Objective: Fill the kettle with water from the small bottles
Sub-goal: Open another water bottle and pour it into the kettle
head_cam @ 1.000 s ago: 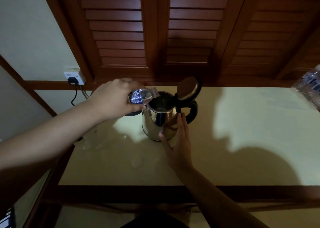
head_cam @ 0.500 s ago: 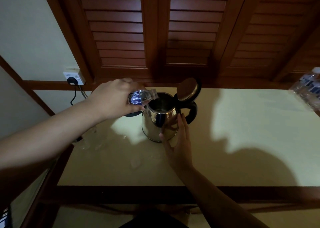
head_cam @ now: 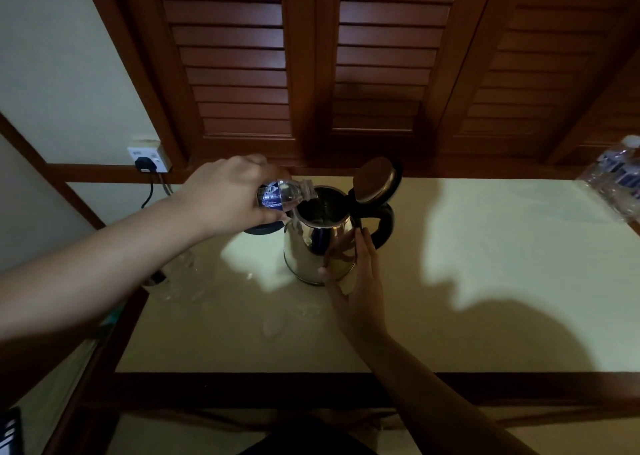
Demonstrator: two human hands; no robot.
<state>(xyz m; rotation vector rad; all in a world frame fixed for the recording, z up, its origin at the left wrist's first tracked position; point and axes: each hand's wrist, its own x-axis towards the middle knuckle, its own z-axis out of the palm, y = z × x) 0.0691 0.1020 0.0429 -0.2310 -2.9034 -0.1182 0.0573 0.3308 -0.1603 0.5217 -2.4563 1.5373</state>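
Dim room, louvred wooden shutters point(head_cam: 311, 56) along the far wall; pale surface point(head_cam: 485, 281) with dark wood edging below them. Kettle point(head_cam: 317, 247), shiny steel, stands upright at centre of the surface, lid point(head_cam: 375, 181) flipped open and up, black handle point(head_cam: 382, 222) to its right. Left hand point(head_cam: 225, 202) grips a small bottle point(head_cam: 284, 195), blue label, tipped nearly level with its mouth over the kettle's open rim. Right hand point(head_cam: 356, 281) flat against the kettle's near right side, fingers straight and touching the steel. Black base point(head_cam: 263, 228) just left of the kettle, partly behind the left hand. Wall socket point(head_cam: 149, 158) with plug and cord at far left. More bottles point(head_cam: 620, 177) at the far right edge. Clear plastic, blurred, lies under the left forearm.
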